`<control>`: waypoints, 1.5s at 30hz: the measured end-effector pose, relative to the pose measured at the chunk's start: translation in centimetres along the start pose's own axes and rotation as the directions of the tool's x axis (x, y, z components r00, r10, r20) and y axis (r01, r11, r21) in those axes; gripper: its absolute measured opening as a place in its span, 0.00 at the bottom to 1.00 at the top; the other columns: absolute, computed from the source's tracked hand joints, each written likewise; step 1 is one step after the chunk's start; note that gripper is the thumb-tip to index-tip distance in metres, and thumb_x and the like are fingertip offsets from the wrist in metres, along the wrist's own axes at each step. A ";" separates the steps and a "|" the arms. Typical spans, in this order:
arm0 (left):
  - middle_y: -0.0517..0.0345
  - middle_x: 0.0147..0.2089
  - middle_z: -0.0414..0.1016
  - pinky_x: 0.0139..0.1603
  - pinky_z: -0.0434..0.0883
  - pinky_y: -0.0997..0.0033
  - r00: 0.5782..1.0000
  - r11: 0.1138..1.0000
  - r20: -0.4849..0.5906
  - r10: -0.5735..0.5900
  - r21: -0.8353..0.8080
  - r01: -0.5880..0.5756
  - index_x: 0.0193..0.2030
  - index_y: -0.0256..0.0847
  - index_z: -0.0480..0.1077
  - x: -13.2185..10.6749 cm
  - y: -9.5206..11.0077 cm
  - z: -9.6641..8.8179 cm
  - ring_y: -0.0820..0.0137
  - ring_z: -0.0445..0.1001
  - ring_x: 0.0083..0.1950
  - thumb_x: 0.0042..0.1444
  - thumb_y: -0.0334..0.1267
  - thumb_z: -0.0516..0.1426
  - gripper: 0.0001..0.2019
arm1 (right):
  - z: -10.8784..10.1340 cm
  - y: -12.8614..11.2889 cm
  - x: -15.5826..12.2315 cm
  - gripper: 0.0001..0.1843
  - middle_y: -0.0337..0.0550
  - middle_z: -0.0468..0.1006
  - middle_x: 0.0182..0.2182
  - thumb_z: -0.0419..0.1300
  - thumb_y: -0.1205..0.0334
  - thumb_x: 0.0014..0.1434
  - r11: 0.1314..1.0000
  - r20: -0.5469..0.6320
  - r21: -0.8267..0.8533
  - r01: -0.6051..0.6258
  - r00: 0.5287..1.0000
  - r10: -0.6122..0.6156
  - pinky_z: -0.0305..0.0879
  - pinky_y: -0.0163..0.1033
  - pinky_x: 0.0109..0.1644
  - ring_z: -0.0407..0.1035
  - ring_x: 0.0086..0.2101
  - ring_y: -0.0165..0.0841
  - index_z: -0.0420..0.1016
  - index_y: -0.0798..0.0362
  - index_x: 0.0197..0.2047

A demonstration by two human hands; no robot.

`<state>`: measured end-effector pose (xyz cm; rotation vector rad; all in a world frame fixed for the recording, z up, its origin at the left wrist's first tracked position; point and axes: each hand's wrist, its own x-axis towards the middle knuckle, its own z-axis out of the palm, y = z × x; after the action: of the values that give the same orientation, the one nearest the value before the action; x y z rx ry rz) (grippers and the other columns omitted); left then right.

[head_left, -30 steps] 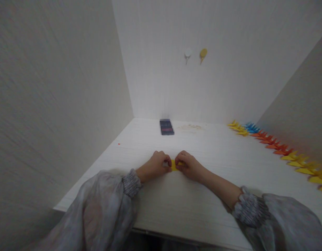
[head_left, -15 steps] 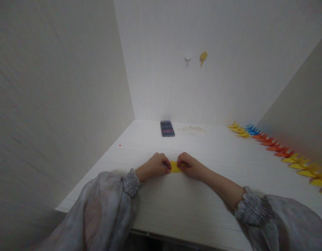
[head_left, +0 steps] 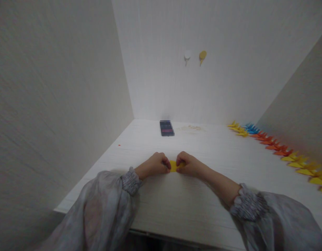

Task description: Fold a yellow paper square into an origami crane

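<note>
A small piece of yellow paper [head_left: 173, 166] lies on or just above the white table, and a short stretch of it shows between my hands. My left hand [head_left: 159, 164] is closed on its left end, thumb and fingers pinched together. At the right end, my right hand [head_left: 187, 164] pinches the paper with curled fingers. Both ends of the paper are hidden by my fingers, so its full shape and folds cannot be made out.
Folded paper cranes in yellow [head_left: 298, 162], orange-red [head_left: 273, 143] and blue [head_left: 251, 128] line the table's right side. A dark blurred object [head_left: 167, 128] lies at the back. Two hooks, white [head_left: 187, 55] and yellow [head_left: 202, 55], are on the back wall. An orange scrap [head_left: 119, 145] lies left.
My right hand has shifted slightly left, closer to my left hand, and less yellow paper shows between them. Both hands still pinch the paper. The whole view has drifted a little.
</note>
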<state>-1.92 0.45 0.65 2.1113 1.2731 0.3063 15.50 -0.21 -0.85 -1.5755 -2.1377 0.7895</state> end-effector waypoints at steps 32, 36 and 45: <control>0.55 0.38 0.66 0.46 0.61 0.70 0.934 0.953 -0.195 0.300 0.110 -0.283 0.36 0.39 0.70 0.2 -1.3 0.9 0.69 0.63 0.44 0.42 0.41 0.59 0.13 | 0.5 -1.1 -2.0 0.08 0.39 0.70 0.22 0.59 0.65 0.45 0.992 -0.167 -0.118 -0.055 0.985 0.035 0.54 0.36 0.31 0.64 0.25 0.30 0.66 0.54 0.31; 0.56 0.37 0.68 0.45 0.61 0.71 0.941 0.955 -0.180 0.286 0.130 -0.265 0.34 0.38 0.70 0.1 -1.0 0.7 0.69 0.63 0.43 0.42 0.42 0.59 0.12 | 0.4 -0.7 -2.1 0.10 0.39 0.72 0.24 0.59 0.63 0.45 0.997 -0.142 -0.069 -0.026 0.990 0.016 0.55 0.35 0.30 0.65 0.25 0.30 0.68 0.54 0.34; 0.57 0.31 0.69 0.39 0.62 0.73 0.957 0.969 -0.174 0.233 0.124 -0.214 0.30 0.37 0.70 -0.4 -0.1 0.4 0.71 0.64 0.38 0.46 0.35 0.55 0.05 | 0.2 -0.6 -2.5 0.03 0.38 0.70 0.22 0.57 0.67 0.47 0.988 -0.152 -0.094 0.126 0.978 -0.140 0.56 0.33 0.28 0.63 0.24 0.29 0.71 0.53 0.28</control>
<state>-1.96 -0.02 0.36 2.3678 1.1751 0.5595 15.71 -2.71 -0.55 -1.4641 -2.1584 0.5196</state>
